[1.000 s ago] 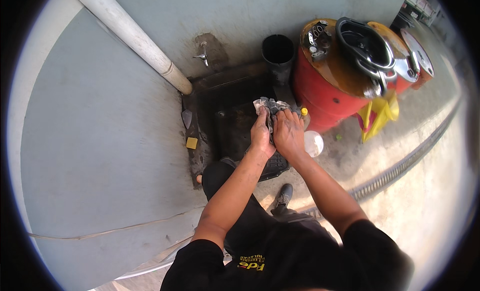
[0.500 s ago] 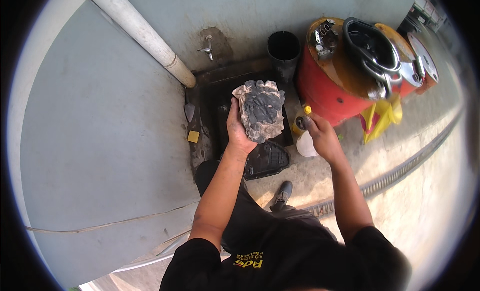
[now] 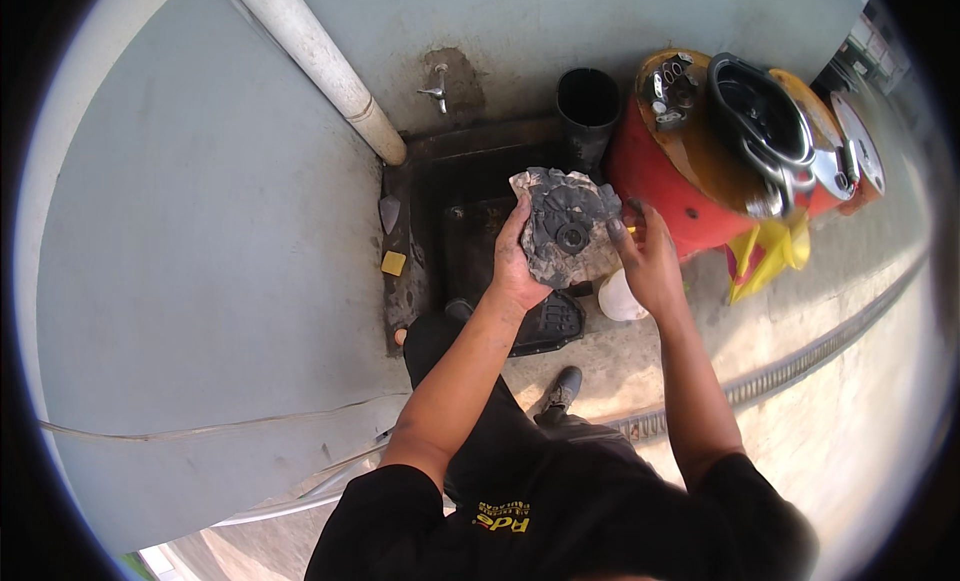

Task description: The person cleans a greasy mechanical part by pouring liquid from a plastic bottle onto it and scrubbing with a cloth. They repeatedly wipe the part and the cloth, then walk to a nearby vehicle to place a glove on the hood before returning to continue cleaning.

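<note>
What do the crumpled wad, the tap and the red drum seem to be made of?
Wad: soft cloth or perhaps paper, matte, stained dark; its many creases suggest this, but the fibre cannot be told.
Tap: probably metal, silvery, judging by its bright highlights.
Drum: likely painted steel; the red side has a slight sheen, and the brown top looks rusty or oily.

One tap (image 3: 438,89) — one pipe (image 3: 320,71) left of it, one bucket (image 3: 588,133) right, two hands (image 3: 515,266) (image 3: 655,266) below it (one crumpled wad (image 3: 546,221) too)
</note>
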Available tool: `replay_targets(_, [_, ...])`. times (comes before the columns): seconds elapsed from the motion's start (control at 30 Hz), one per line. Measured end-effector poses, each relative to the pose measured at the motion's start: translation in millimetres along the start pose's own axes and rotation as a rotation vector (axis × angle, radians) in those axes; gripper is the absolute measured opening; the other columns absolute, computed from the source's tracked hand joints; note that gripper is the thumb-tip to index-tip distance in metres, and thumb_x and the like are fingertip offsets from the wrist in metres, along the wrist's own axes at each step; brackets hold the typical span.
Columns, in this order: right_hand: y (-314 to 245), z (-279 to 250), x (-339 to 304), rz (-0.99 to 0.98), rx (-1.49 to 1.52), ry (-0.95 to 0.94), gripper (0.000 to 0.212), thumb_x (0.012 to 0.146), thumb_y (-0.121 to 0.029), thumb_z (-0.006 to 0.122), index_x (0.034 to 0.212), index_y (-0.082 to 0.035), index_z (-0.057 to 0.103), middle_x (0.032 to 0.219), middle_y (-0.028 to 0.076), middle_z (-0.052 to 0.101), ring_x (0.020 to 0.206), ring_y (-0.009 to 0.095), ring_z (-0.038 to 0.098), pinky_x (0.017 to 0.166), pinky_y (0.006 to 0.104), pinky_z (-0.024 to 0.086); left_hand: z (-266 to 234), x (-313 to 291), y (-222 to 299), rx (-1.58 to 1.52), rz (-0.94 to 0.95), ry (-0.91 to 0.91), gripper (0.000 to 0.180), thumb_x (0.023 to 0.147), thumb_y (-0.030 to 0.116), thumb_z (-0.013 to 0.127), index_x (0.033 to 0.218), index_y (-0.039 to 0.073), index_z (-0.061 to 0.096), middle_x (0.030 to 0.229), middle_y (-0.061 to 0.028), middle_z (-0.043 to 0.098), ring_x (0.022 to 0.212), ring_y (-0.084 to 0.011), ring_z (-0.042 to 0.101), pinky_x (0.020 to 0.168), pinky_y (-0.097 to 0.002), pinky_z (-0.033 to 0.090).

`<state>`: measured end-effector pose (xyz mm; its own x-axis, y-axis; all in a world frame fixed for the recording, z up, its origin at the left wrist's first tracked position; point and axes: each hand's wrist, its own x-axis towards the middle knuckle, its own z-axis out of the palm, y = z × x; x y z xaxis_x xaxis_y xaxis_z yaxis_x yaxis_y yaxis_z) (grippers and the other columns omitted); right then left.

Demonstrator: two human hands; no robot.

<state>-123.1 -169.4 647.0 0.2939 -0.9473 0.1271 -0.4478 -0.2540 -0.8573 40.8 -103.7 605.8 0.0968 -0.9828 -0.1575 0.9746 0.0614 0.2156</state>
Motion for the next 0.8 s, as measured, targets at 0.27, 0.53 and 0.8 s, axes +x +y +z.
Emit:
replay_targets(0.27, [21, 16, -1, -0.088, -0.134, 0.016, 0.028, 0.090, -0.017, 0.073, 0.107, 0.005, 0.066, 0.081, 0.019, 0.067, 0.075, 0.027, 0.065, 0.073, 0.0396, 0.051, -21, 13, -12, 0.055, -0.013, 0.081, 0.039, 0.102, 0.036, 0.056, 0.125, 0.005, 0.064, 0.121, -0.0120, 0.071, 0.111, -0.0283, 0.068, 0.102, -0.0451, 0.053])
replay_targets(0.53, [37, 18, -6, 0.205, 0.701, -0.133, 0.025, 0.099, -0.016, 0.066, 0.117, 0.000, 0.060, 0.105, 0.007, 0.067, 0.092, 0.018, 0.065, 0.079, 0.0318, 0.053, -14, 12, -20, 0.075, -0.008, 0.111, 0.042, 0.106, 0.041, 0.049, 0.124, 0.006, 0.064, 0.120, -0.0102, 0.071, 0.108, -0.0250, 0.069, 0.098, -0.0415, 0.054])
replay_targets(0.8, [37, 22, -18, 0.026, 0.283, -0.217, 0.029, 0.090, 0.005, 0.068, 0.113, -0.002, 0.052, 0.104, 0.009, 0.068, 0.097, 0.016, 0.066, 0.086, 0.0314, 0.055, -21, 12, -33, 0.071, 0.016, 0.027, 0.041, 0.107, 0.037, 0.047, 0.127, 0.005, 0.063, 0.121, -0.0094, 0.071, 0.109, -0.0235, 0.068, 0.100, -0.0383, 0.052])
